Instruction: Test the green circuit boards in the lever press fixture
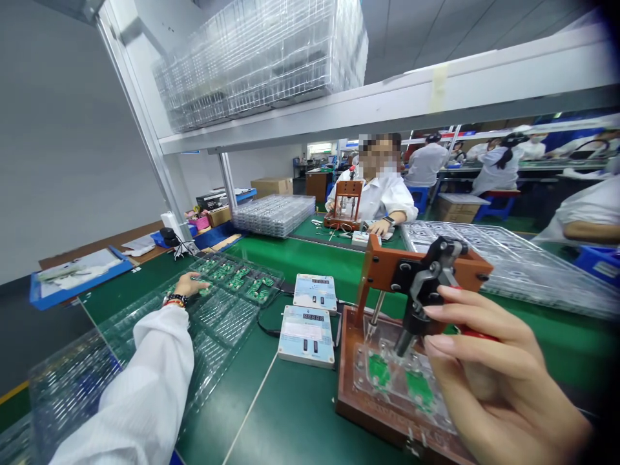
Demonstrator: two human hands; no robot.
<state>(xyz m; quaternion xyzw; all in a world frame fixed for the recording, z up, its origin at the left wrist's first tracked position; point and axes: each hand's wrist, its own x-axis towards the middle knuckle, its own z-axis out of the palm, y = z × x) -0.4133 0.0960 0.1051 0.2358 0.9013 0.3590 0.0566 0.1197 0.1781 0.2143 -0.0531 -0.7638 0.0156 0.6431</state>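
Note:
My left hand [188, 285] reaches over a clear plastic tray [225, 316], its fingertips closed at a small green circuit board [205, 292]. Several more boards [235, 276] lie in the tray's far pockets. On the right, my right hand [498, 368] has its fingers curled around the red lever handle [477, 334] of a toggle clamp [426, 278]. The clamp is mounted on an orange-brown test fixture [361, 387]. Under its clear plate show two green boards [379, 370], partly covered by the clamp and my hand.
Two white meter boxes with digit displays [307, 332] sit between tray and fixture, cables running behind. Stacked clear trays [276, 213] stand farther back; more trays [504, 265] lie at right. A shelf [310, 119] crosses overhead. Opposite, a co-worker [378, 194] sits at a similar fixture [347, 203].

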